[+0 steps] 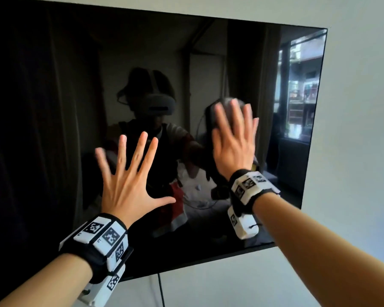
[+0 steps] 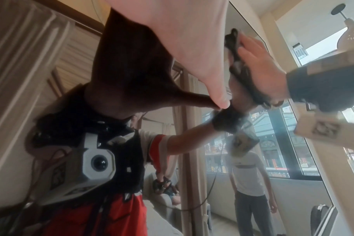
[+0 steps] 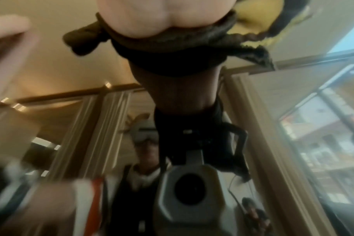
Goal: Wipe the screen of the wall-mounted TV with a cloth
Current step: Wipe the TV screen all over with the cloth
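Note:
The wall-mounted TV's dark glossy screen (image 1: 53, 107) fills most of the head view and mirrors the room. My left hand (image 1: 129, 173) lies flat on the glass at lower centre with fingers spread wide and holds nothing; its thumb tip touches the glass in the left wrist view (image 2: 222, 102). My right hand (image 1: 233, 145), fingers straight, presses a dark grey cloth (image 1: 227, 104) against the screen right of centre. The cloth (image 2: 235, 63) is squeezed between palm and glass. In the right wrist view the cloth (image 3: 172, 55) bulges under the heel of my hand and shows a yellow side.
A white wall (image 1: 353, 151) surrounds the TV. The screen's right edge (image 1: 315, 118) is close to my right hand. A black cable (image 1: 161, 291) hangs below the TV's bottom edge. The glass reflects a window and a person standing behind.

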Demonstrator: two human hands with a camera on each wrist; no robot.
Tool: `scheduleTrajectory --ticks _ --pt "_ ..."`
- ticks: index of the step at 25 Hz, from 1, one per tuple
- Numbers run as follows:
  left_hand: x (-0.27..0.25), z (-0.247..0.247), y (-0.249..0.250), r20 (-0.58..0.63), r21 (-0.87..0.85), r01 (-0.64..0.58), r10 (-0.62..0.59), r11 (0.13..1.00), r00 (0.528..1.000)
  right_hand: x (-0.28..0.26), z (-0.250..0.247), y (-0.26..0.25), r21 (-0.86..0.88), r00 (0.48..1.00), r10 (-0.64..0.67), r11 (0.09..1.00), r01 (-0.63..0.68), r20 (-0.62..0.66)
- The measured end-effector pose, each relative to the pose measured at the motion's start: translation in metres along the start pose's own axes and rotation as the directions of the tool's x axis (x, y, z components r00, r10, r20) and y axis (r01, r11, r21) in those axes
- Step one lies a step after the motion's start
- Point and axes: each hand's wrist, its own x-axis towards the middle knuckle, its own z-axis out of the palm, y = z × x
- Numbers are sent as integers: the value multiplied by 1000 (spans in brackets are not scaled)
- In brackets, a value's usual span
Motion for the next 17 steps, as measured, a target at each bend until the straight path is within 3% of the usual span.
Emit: scheduleTrajectory --ticks 2,3,5,7,9,11,13,14,17 --pt "-6 -1 -17 -6 -7 16 -16 1000 1000 21 0 -8 44 959 272 962 -269 -76" --pt "-8 -1 -24 -5 -9 10 -10 1000 1000 14 1 -22 50 960 266 964 -263 -86" --pt "-9 -2 -30 -5 -9 -15 15 1000 1000 -19 9 -59 52 1000 -5 999 6 -26" --pt "-9 -2 -34 -20 -18 -22 21 1000 1000 -43 9 -82 78 968 -242 968 237 59" --pt "-9 -3 -45 -38 -31 22 -23 999 999 -28 12 -77 51 972 -231 972 230 28" --pt "-11 -7 -66 -50 -27 54 -55 998 997 -2 14 -73 39 999 9 999 -8 -34" --pt "-15 -11 -86 -54 -8 47 -47 999 997 6 14 -84 62 983 174 983 -170 -55" --pt "-16 -12 -93 -49 -7 44 -45 999 998 0 17 -97 68 987 153 986 -150 -50" --pt "-17 -13 -100 -32 -18 47 -48 999 998 -35 20 -138 67 988 -152 987 149 41"
